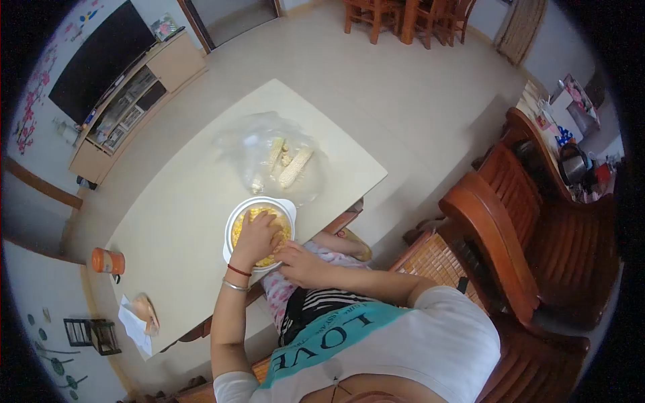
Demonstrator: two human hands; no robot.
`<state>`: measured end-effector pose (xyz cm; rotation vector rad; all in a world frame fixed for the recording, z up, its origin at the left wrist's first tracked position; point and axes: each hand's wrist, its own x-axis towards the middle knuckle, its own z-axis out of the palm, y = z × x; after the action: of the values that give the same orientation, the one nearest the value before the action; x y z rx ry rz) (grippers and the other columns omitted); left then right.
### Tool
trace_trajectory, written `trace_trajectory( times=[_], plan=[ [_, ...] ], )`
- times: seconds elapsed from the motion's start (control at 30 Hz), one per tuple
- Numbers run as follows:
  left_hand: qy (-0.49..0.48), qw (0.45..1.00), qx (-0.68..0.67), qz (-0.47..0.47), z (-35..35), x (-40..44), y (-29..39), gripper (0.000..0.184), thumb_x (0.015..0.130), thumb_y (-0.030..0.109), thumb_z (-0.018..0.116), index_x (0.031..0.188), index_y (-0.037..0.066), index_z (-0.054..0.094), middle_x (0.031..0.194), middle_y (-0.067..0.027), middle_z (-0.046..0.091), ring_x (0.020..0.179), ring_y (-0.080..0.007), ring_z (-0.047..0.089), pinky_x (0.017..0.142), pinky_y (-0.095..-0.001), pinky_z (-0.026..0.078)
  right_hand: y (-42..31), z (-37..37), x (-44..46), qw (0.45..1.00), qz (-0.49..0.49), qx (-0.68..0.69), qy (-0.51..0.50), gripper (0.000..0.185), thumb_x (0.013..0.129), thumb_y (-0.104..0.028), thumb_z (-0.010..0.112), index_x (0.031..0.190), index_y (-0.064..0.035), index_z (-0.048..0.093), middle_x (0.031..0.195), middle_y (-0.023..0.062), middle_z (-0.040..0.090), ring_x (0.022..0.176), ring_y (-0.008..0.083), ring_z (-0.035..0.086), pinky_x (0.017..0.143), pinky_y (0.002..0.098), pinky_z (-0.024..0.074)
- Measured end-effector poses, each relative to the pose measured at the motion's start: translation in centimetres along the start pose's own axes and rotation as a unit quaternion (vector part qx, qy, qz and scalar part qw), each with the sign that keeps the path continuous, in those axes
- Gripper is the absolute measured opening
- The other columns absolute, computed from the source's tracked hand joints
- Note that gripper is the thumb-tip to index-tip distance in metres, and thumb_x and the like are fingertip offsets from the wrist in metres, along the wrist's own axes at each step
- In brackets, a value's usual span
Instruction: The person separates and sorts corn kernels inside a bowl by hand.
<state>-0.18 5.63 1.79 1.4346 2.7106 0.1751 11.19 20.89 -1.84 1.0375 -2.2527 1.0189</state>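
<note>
The left hand [256, 234] is lowered into a white bowl [259, 201], its fingers curled down among yellow kernels [238, 227]; whether they are closed around any cannot be told, because the fingertips are hidden. The right hand [302, 264] is bent at the bowl's near right edge, and it cannot be made out whether it pinches the rim, holds something small or only rests there.

The bowl stands upright near the edge of a pale table [181, 215], just in front of the person. It is round, with a smooth broad rim and two tab-like handles on opposite sides. The kernels are bright yellow, loose and small, showing all around the left hand.

Just beyond the bowl lies a clear, crumpled plastic bag [245, 144], spread flat on the table. Pale, bare-looking corn cobs [295, 169] lie on it at different angles, the longest slanting toward the bowl.

A red cord [238, 270] and a silver bangle [235, 287] circle the left wrist. Well apart, toward the table's left end, are an orange container [107, 260] and a white sheet of paper [133, 322]. Farther off stand a television [101, 57] above a light wooden cabinet [176, 60], and a reddish-brown wooden armchair [494, 235] on the right.
</note>
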Motion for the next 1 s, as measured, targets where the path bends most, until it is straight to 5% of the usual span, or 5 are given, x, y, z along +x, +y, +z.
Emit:
trace_trajectory(
  times=[0.3, 0.5, 0.7, 0.8, 1.0],
  plan=[
    [0.147, 0.977, -0.049, -0.148, -0.6, -3.6, -0.2, 0.023, 0.082, 0.012, 0.061, 0.104, 0.007, 0.066, 0.125, -0.0145, 0.054, 0.124, -0.0327, 0.045, 0.105, -0.057, 0.028, 0.5, 0.7, 2.5, 0.988, 0.116, 0.012, 0.101, 0.016, 0.068, -0.012, 0.062, 0.079, 0.0003, 0.063, 0.089, 0.0196, 0.056, 0.092, 0.0346, 0.053, 0.082, 0.0487, 0.0426],
    [0.252, 0.942, -0.036, -0.218, 0.6, -4.3, 0.4, 0.036, 0.084, 0.006, 0.056, 0.12, 0.002, 0.057, 0.131, -0.017, 0.049, 0.127, -0.0383, 0.041, 0.106, -0.0512, 0.03, 4.6, 0.2, 9.4, 0.921, 0.222, -0.169, -0.273, 0.027, 0.078, -0.009, 0.059, 0.094, 0.0125, 0.057, 0.101, 0.0302, 0.054, 0.101, 0.0399, 0.055, 0.084, 0.0432, 0.0485],
    [0.268, 0.937, -0.023, -0.221, 0.4, -4.3, 0.3, 0.039, 0.081, 0.001, 0.053, 0.12, 0.001, 0.055, 0.127, -0.0169, 0.051, 0.124, -0.0395, 0.043, 0.102, -0.0468, 0.037, 7.8, 3.5, 9.9, 0.894, 0.247, -0.157, -0.339, 0.034, 0.085, -0.017, 0.054, 0.093, 0.0154, 0.058, 0.1, 0.0295, 0.059, 0.093, 0.0408, 0.062, 0.077, 0.0448, 0.0516],
    [0.283, 0.932, -0.032, -0.224, 0.4, -4.2, 0.3, 0.041, 0.078, -0.001, 0.052, 0.119, 0.001, 0.056, 0.125, -0.0166, 0.053, 0.121, -0.0394, 0.045, 0.099, -0.0461, 0.039, 7.2, 3.3, 10.5, 0.863, 0.421, -0.072, -0.269, 0.041, 0.089, -0.026, 0.052, 0.1, 0.0131, 0.056, 0.101, 0.0305, 0.061, 0.096, 0.0398, 0.063, 0.079, 0.0442, 0.051],
    [0.312, 0.91, -0.074, -0.263, -0.1, -4.5, 0.4, 0.039, 0.078, -0.002, 0.049, 0.115, 0.0, 0.057, 0.116, -0.0158, 0.058, 0.112, -0.0347, 0.052, 0.092, -0.0428, 0.044, 5.0, 0.2, 10.3, 0.878, 0.318, -0.016, -0.359, 0.037, 0.089, -0.027, 0.052, 0.109, 0.0041, 0.053, 0.104, 0.0279, 0.061, 0.095, 0.0432, 0.06, 0.086, 0.047, 0.0471]
  ],
)
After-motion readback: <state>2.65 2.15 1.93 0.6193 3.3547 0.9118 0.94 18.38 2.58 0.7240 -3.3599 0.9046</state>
